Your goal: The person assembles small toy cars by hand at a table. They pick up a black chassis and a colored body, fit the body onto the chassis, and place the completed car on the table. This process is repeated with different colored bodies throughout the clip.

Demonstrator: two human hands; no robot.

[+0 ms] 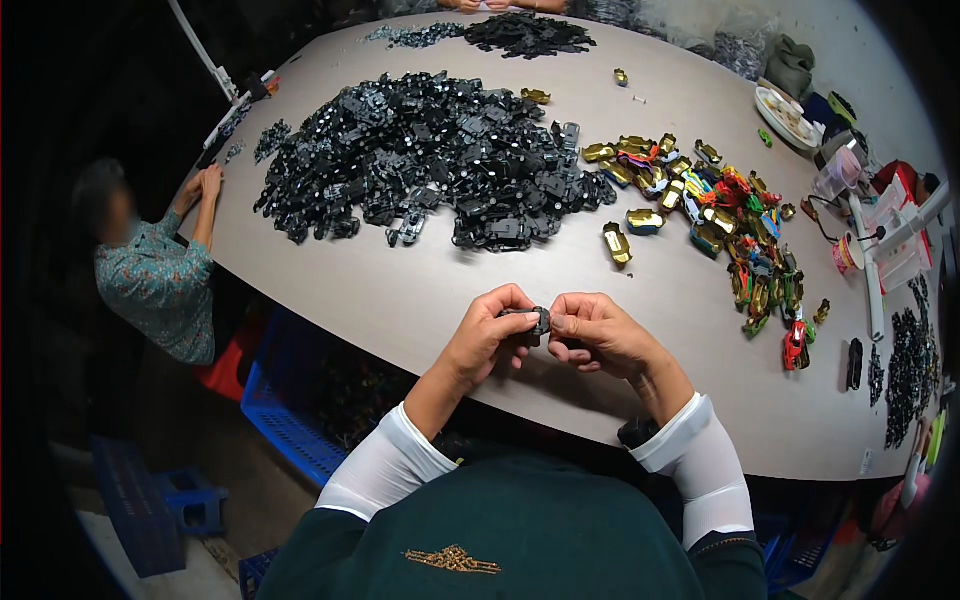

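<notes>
Above the near table (420, 300) edge, left hand (485, 335) and right hand (595, 335) both pinch one small black plastic part (533, 320), fingers closed. Beyond lie a matte black parts heap (430, 160) and glossy gold and coloured toy car shells (710, 210).

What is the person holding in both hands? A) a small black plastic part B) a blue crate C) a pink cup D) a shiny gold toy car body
A: the left hand and right hand pinch a small black plastic part between their fingertips, above the table edge; the gold car bodies lie farther off on the table.
</notes>
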